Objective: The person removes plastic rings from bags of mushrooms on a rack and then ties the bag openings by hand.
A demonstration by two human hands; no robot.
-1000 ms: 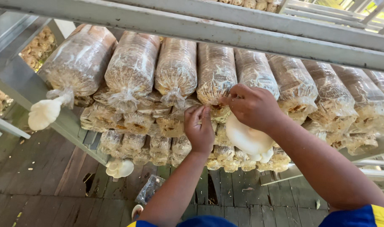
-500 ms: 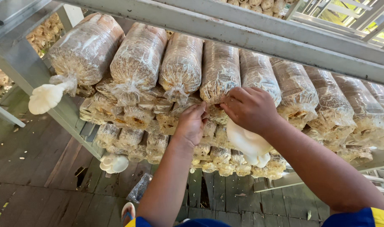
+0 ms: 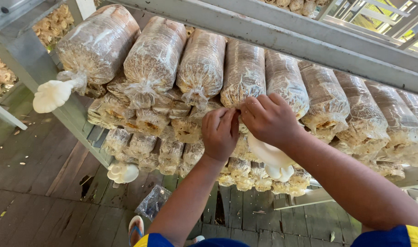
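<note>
**A:** Where were your hands?

**B:** Your left hand (image 3: 219, 133) and right hand (image 3: 269, 120) met at the mouth of one clear plastic mushroom bag (image 3: 244, 73), lying in the top row on the grey metal rack (image 3: 282, 39). Each grip was pinched on the bag's gathered plastic opening.

**A:** And around them?

**B:** A large white mushroom (image 3: 271, 158) hung just below your right hand. Another white cluster (image 3: 52, 95) sprouted from the far-left bag (image 3: 97, 43), above the wooden floor (image 3: 39, 192).
</note>
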